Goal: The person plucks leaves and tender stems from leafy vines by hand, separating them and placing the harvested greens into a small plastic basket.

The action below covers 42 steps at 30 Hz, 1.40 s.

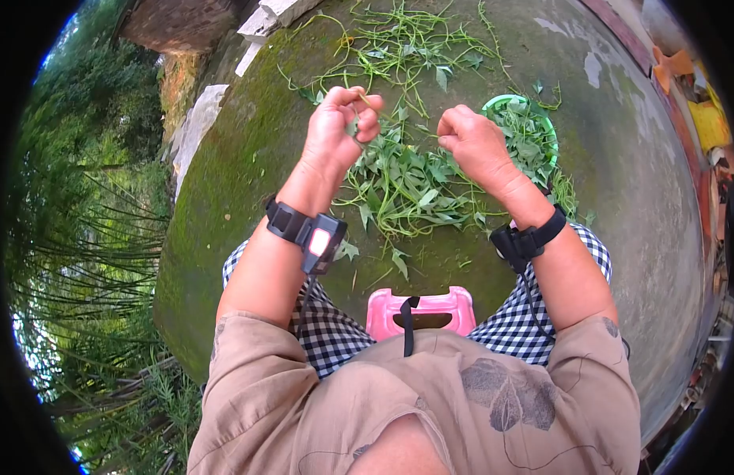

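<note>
Thin stem (365,98) pinched by curled left hand (343,127) at upper centre, right hand (473,144) closed, anything gripped indiscernible, leafy green cuttings (414,184) heaped near mid-frame, loose leaves (525,142) held in green basket (553,138), upper right.

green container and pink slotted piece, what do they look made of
Green container: probably smooth plastic, from its bright, uniform rim; leaves hide much of it. Pink slotted piece: likely moulded plastic, smooth and glossy, with pale highlights on rounded edges.
</note>
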Available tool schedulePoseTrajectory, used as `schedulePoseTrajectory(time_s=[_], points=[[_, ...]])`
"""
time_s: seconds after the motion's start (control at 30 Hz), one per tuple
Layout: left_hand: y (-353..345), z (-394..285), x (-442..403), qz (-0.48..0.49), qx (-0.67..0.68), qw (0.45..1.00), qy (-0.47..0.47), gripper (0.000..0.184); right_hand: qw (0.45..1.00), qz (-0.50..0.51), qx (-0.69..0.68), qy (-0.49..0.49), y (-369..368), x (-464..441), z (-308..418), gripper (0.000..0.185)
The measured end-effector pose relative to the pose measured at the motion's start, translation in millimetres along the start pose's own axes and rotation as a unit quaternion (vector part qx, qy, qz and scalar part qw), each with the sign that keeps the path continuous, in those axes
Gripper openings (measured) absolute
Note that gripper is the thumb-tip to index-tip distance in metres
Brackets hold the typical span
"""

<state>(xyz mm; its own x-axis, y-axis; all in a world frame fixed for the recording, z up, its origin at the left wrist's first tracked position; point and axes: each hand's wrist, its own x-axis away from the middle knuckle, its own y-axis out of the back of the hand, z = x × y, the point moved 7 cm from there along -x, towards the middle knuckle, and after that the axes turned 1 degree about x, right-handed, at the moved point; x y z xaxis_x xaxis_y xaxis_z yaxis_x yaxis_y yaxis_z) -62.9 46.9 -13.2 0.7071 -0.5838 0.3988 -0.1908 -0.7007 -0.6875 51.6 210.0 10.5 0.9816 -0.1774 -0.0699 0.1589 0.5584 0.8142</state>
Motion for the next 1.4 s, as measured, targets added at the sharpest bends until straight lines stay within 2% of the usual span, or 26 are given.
schedulePoseTrajectory(time_s=[0.03,0.17,0.27,0.3,0.4,0.5,0.83,1.03,1.23,1.4], points=[[0,-2,1,0.021,0.024,0.999,0.026,0.012,1.0,0.001,0.002,-0.003,-1,0,-5,0.006],[15,-23,13,-0.113,-0.198,0.972,-0.055,0.023,1.0,0.005,0.015,-0.02,-1,2,-22,0.007],[7,-17,15,-0.07,-0.286,0.955,-0.016,0.027,1.0,0.01,-0.012,-0.009,1,3,-22,0.008],[2,-5,17,-0.05,-0.281,0.958,0.026,0.028,1.0,0.01,-0.022,0.0,1,4,-19,0.008],[-15,29,23,0.025,-0.341,0.937,0.072,0.023,0.998,0.012,-0.049,0.028,0,8,-12,0.008],[-21,46,26,0.024,-0.364,0.925,0.104,0.019,0.997,0.006,-0.069,0.044,-2,9,-6,0.008],[-31,73,20,0.049,-0.311,0.939,0.141,0.01,0.989,-0.013,-0.14,0.049,-1,19,-11,0.009],[-41,82,21,0.063,-0.302,0.941,0.138,0.01,0.948,0.017,-0.317,-0.025,-8,29,-22,0.01],[-39,92,17,0.073,-0.307,0.94,0.134,0.008,0.876,0.019,-0.472,-0.1,-8,34,-35,0.004],[-28,94,16,0.039,-0.31,0.939,0.141,0.008,0.863,-0.045,-0.483,-0.144,17,35,-60,0.002]])
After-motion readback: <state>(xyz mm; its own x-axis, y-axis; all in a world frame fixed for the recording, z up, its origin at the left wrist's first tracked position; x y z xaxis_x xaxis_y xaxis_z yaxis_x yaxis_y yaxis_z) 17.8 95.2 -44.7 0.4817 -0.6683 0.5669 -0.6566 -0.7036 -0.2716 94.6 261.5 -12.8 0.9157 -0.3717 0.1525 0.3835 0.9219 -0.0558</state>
